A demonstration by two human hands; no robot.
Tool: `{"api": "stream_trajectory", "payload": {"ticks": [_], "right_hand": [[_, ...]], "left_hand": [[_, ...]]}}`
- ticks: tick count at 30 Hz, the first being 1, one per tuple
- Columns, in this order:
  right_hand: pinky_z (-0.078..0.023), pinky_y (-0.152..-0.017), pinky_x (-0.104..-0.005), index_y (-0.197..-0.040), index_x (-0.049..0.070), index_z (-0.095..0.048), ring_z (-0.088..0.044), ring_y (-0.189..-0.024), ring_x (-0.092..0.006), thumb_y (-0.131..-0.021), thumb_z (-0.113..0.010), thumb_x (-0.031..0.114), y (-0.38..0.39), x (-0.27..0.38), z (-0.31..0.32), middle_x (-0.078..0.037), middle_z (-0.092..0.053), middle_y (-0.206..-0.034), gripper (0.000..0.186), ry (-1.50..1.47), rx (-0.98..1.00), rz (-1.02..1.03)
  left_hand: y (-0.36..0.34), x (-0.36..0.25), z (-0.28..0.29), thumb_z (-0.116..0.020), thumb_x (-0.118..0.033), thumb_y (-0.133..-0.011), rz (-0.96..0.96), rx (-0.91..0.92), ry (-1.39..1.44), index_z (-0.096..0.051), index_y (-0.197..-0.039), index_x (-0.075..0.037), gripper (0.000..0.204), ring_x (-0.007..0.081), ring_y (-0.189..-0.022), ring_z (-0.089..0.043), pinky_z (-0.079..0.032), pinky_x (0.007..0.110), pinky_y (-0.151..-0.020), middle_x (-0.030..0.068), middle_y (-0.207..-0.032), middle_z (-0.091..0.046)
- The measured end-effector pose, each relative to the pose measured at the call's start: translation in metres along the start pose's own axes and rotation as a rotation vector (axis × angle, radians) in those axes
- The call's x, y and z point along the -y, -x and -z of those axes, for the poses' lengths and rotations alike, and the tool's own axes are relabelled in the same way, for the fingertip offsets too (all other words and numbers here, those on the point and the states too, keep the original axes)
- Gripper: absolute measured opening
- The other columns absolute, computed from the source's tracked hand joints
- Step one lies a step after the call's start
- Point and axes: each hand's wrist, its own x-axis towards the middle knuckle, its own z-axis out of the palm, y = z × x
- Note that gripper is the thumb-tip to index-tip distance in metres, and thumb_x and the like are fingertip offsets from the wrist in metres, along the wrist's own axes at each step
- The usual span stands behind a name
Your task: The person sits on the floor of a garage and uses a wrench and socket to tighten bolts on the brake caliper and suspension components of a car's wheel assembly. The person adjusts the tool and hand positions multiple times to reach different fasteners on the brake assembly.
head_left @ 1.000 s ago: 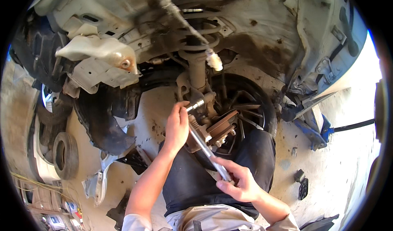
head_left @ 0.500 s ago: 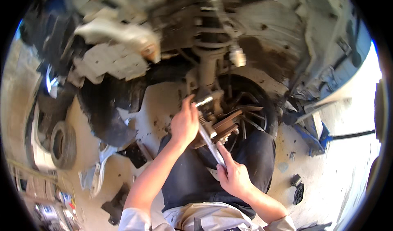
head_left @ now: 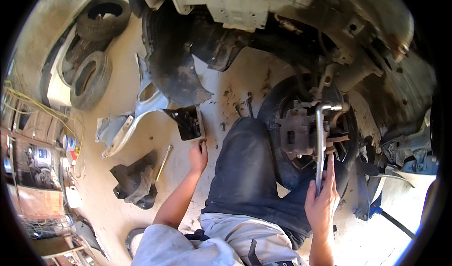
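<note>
My right hand (head_left: 323,197) is wrapped round the lower end of a long silver socket wrench (head_left: 320,146), its index finger stretched along the handle. The wrench's bent head lies at the steering knuckle, beside the rusty brake caliper (head_left: 297,136); whether it sits on a fastener is unclear. Far to the left, my left hand (head_left: 198,157) reaches down to the floor, its fingers closed at the near corner of a dark, box-shaped tray (head_left: 201,120). What lies inside the tray is hard to make out.
A wheel (head_left: 270,110) lies flat under the hub. On the floor are a grey-blue fender piece (head_left: 147,101), a black plastic cover (head_left: 136,183), a silver bar (head_left: 164,163) and small wrenches (head_left: 249,105). Tyres (head_left: 92,80) stand at the far left, a blue jack (head_left: 372,209) at right.
My left hand has left the wrench's head and moved left and down to the tray. My right hand still holds the wrench. The view has swung left.
</note>
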Motion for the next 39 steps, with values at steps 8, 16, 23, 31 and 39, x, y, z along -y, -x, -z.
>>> {"api": "stream_trajectory", "payload": {"ticks": [8,16,23,31,39], "right_hand": [[-0.051,-0.078,-0.0396,-0.147,0.010,-0.029,-0.064,-0.089,-0.0339,-0.085,-0.053,-0.003,-0.006,-0.003,-0.020,-0.022,-0.061,-0.107,0.068,0.088,-0.056,0.007],[-0.047,-0.071,-0.0354,-0.144,0.003,-0.030,-0.058,-0.074,-0.0265,-0.088,-0.050,-0.001,-0.003,-0.003,-0.031,-0.014,-0.059,-0.088,0.059,0.053,-0.055,-0.138],[-0.047,-0.065,-0.0293,-0.145,0.002,-0.027,-0.057,-0.073,-0.0169,-0.090,-0.049,0.002,-0.002,-0.011,-0.035,-0.011,-0.062,-0.091,0.059,0.082,-0.043,-0.137],[-0.048,-0.065,-0.0292,-0.143,-0.001,-0.025,-0.059,-0.070,-0.0178,-0.092,-0.050,0.007,-0.002,-0.008,-0.034,-0.011,-0.064,-0.093,0.058,-0.001,-0.017,-0.243],[-0.048,-0.066,-0.0282,-0.142,-0.003,-0.025,-0.059,-0.071,-0.0166,-0.093,-0.051,0.011,-0.001,-0.005,-0.039,-0.011,-0.064,-0.093,0.058,-0.021,-0.037,-0.314]], "left_hand": [[0.038,0.113,-0.043,-0.055,-0.030,-0.089,0.216,0.434,-0.290,-0.065,-0.103,-0.009,0.028,0.0343,-0.084,-0.064,-0.051,0.044,-0.073,0.0163,-0.092,-0.067],[0.001,0.079,-0.105,-0.054,-0.025,-0.088,0.085,0.544,-0.253,-0.057,-0.108,-0.009,0.026,0.0355,-0.096,-0.060,-0.050,0.045,-0.080,0.0159,-0.104,-0.060],[-0.007,0.051,-0.170,-0.059,-0.026,-0.086,-0.124,0.442,-0.189,-0.053,-0.105,-0.008,0.027,0.0359,-0.091,-0.060,-0.051,0.044,-0.076,0.0151,-0.098,-0.057],[-0.032,0.033,-0.195,-0.061,-0.022,-0.083,-0.036,0.478,-0.137,-0.058,-0.098,-0.006,0.022,0.0382,-0.089,-0.060,-0.050,0.046,-0.076,0.0179,-0.100,-0.059],[0.011,0.106,-0.126,-0.057,-0.019,-0.086,0.214,0.260,0.020,-0.058,-0.096,-0.005,0.017,0.0401,-0.084,-0.059,-0.048,0.046,-0.071,0.0195,-0.094,-0.059]]}}
